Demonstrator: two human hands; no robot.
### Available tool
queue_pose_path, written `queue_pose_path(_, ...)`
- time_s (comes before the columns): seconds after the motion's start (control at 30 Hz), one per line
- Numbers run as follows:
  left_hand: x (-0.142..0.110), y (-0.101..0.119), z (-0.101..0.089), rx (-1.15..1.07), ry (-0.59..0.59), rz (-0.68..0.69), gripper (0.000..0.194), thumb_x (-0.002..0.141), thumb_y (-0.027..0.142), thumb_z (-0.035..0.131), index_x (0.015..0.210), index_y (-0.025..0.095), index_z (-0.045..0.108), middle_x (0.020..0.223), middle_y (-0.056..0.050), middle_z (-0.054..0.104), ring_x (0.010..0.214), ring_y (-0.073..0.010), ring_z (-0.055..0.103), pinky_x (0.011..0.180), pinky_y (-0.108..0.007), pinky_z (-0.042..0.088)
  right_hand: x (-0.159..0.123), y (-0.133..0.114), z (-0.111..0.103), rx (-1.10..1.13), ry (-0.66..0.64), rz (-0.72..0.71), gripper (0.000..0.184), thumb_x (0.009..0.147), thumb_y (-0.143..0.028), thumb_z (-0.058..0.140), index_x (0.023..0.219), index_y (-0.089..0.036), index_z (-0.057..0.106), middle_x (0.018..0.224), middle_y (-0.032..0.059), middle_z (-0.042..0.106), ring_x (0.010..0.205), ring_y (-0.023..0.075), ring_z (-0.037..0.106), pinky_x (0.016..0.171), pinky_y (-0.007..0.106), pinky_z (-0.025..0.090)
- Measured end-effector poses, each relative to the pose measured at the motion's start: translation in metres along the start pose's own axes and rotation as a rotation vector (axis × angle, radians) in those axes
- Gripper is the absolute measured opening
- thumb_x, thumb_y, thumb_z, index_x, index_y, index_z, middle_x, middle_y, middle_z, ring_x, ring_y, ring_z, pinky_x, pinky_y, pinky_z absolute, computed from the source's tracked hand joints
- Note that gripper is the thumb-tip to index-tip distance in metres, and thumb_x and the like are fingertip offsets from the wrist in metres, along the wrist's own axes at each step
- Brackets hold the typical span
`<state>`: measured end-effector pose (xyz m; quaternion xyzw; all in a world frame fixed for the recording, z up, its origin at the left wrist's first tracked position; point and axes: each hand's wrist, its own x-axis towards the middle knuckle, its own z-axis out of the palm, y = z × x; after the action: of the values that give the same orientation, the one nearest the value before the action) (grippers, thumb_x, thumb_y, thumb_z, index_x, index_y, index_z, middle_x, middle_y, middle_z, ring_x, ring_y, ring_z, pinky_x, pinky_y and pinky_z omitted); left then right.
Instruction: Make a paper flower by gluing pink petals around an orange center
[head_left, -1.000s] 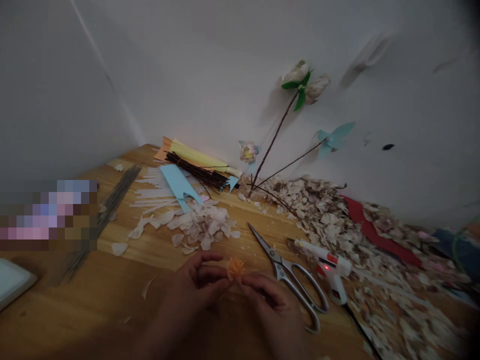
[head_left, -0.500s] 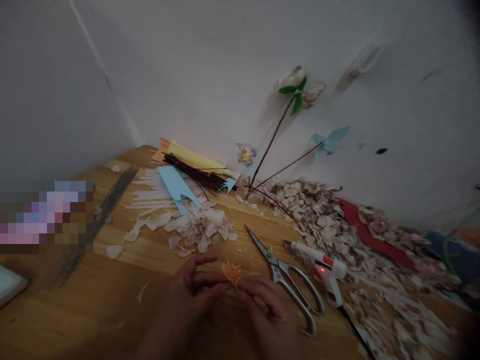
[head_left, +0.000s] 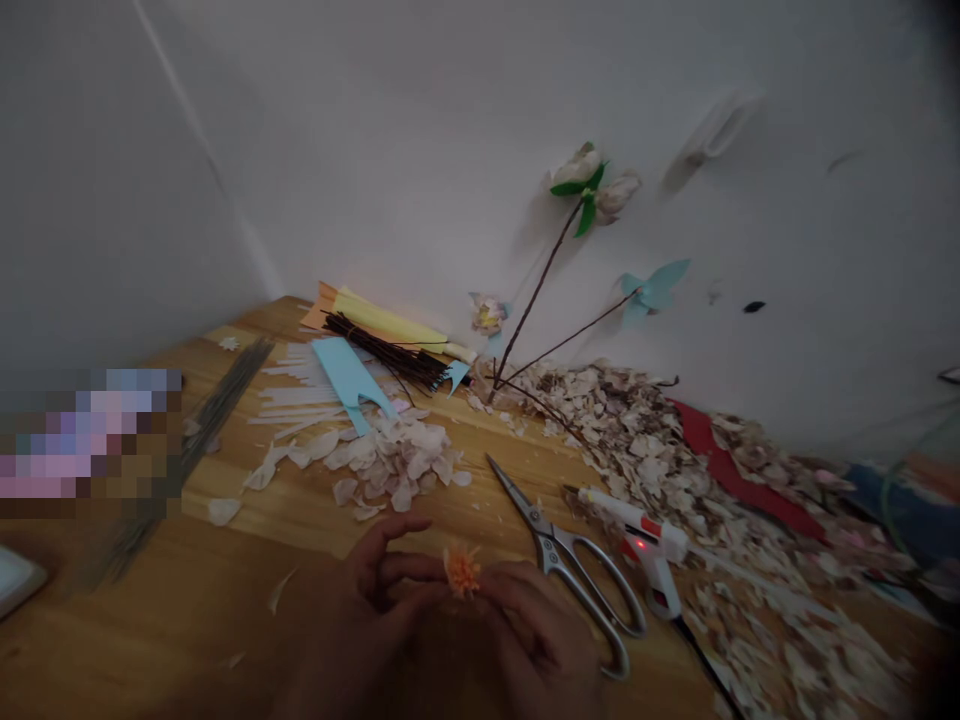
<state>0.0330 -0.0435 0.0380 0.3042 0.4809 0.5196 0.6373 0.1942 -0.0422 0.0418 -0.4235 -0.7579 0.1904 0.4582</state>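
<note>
A small orange fringed flower centre [head_left: 463,572] is held low in the middle of the view, with a pale petal-like edge on its left. My left hand [head_left: 386,590] closes on its left side with thumb and a finger, while the index finger arches free above. From the right, my right hand [head_left: 532,620] pinches it close to its base; the stem below is hidden by the fingers. Metal scissors [head_left: 551,545] lie just beyond my right hand, blades pointing away. Pale loose petals [head_left: 405,455] are heaped ahead of my left hand.
A white glue gun [head_left: 652,545] with a red light lies right of the scissors. Dried petals [head_left: 637,420] cover the table's right side around a red strip [head_left: 731,475]. Brown stems [head_left: 386,350], blue paper [head_left: 349,375] and grey wires [head_left: 225,400] lie farther back. Flower stems [head_left: 544,280] lean against the wall.
The orange flower centre has tipped so its fringed top faces me more, and its stem no longer shows. Both hands stay around it. The view has shifted slightly.
</note>
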Motion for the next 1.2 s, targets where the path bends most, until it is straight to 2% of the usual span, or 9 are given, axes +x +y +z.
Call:
queue_pose_path(0.13,-0.001,0.006,0.000,0.103,0.017,0.033,0.052,0.060,0.021,0.075,0.106,0.024,0.052,0.063,0.004,0.071,0.060,-0.0147,0.066,0.050,-0.020,0.045,0.001,-0.001,0.000,-0.045,-0.004,-0.060,0.022,0.077,-0.008,0.057,0.088,-0.025,0.065,0.076,-0.0008,0.068,0.068,0.0128,0.065,0.060,0.019,0.052)
queue_pose_path(0.23,0.000,0.006,-0.002,0.135,-0.010,0.093,0.055,0.063,0.021,0.074,0.113,0.024,0.051,0.064,0.003,0.072,0.063,-0.0142,0.066,0.052,-0.019,0.046,-0.001,-0.001,-0.001,-0.062,0.004,-0.076,0.022,0.077,-0.006,0.056,0.088,-0.024,0.065,0.076,-0.0004,0.068,0.068,0.0125,0.064,0.061,0.019,0.052)
queue_pose_path(0.4,0.001,0.003,-0.004,0.120,-0.049,0.091,0.058,0.066,0.021,0.072,0.119,0.024,0.049,0.066,0.004,0.071,0.060,-0.0134,0.064,0.051,-0.020,0.046,-0.003,0.001,0.000,-0.058,-0.003,-0.084,0.024,0.078,-0.005,0.055,0.090,-0.024,0.063,0.077,-0.0009,0.067,0.070,0.0118,0.064,0.061,0.019,0.051)
queue_pose_path(0.5,0.001,0.000,-0.004,0.067,-0.065,0.160,0.056,0.064,0.018,0.072,0.116,0.024,0.052,0.063,0.005,0.070,0.062,-0.0127,0.064,0.056,-0.020,0.048,-0.002,0.001,0.000,-0.050,0.001,-0.099,0.022,0.079,-0.006,0.054,0.089,-0.024,0.062,0.076,-0.0012,0.066,0.069,0.0114,0.063,0.060,0.018,0.051)
queue_pose_path(0.63,0.002,-0.005,-0.004,0.050,-0.030,0.229,0.051,0.063,0.014,0.071,0.110,0.027,0.057,0.060,0.008,0.068,0.059,-0.0104,0.063,0.055,-0.018,0.047,-0.001,0.002,0.000,-0.049,-0.011,-0.121,0.021,0.079,-0.006,0.054,0.090,-0.023,0.061,0.077,-0.0006,0.066,0.069,0.0112,0.063,0.061,0.018,0.051)
queue_pose_path(0.8,0.006,-0.009,-0.010,0.139,-0.049,0.347,0.055,0.066,0.017,0.070,0.116,0.031,0.055,0.065,0.007,0.069,0.064,-0.0106,0.062,0.057,-0.018,0.046,-0.002,0.003,-0.001,-0.040,-0.025,-0.111,0.020,0.079,-0.007,0.054,0.088,-0.023,0.062,0.075,-0.0011,0.066,0.068,0.0107,0.063,0.060,0.016,0.050)
queue_pose_path(0.93,0.008,-0.003,-0.013,0.303,-0.110,0.271,0.062,0.070,0.019,0.068,0.127,0.031,0.046,0.068,0.007,0.069,0.069,-0.0114,0.061,0.065,-0.020,0.046,-0.001,0.003,0.000,0.024,-0.015,-0.014,0.019,0.078,-0.008,0.057,0.084,-0.025,0.064,0.075,-0.0020,0.066,0.068,0.0105,0.062,0.061,0.015,0.049)
queue_pose_path(1.0,0.010,-0.002,-0.014,0.335,-0.118,0.247,0.064,0.070,0.022,0.068,0.129,0.029,0.044,0.071,0.006,0.070,0.068,-0.0118,0.060,0.063,-0.021,0.045,0.000,0.003,0.001,0.093,-0.012,0.067,0.019,0.076,-0.009,0.058,0.079,-0.025,0.065,0.072,-0.0029,0.066,0.067,0.0105,0.062,0.060,0.015,0.049)
queue_pose_path(1.2,0.010,-0.004,-0.010,0.369,-0.119,0.350,0.055,0.073,0.027,0.065,0.125,0.031,0.048,0.080,0.002,0.070,0.066,-0.0131,0.061,0.060,-0.023,0.047,0.003,0.004,0.012,0.355,0.072,0.366,0.014,0.067,-0.013,0.064,0.064,-0.026,0.070,0.064,-0.0027,0.067,0.062,0.0127,0.063,0.057,0.017,0.048)
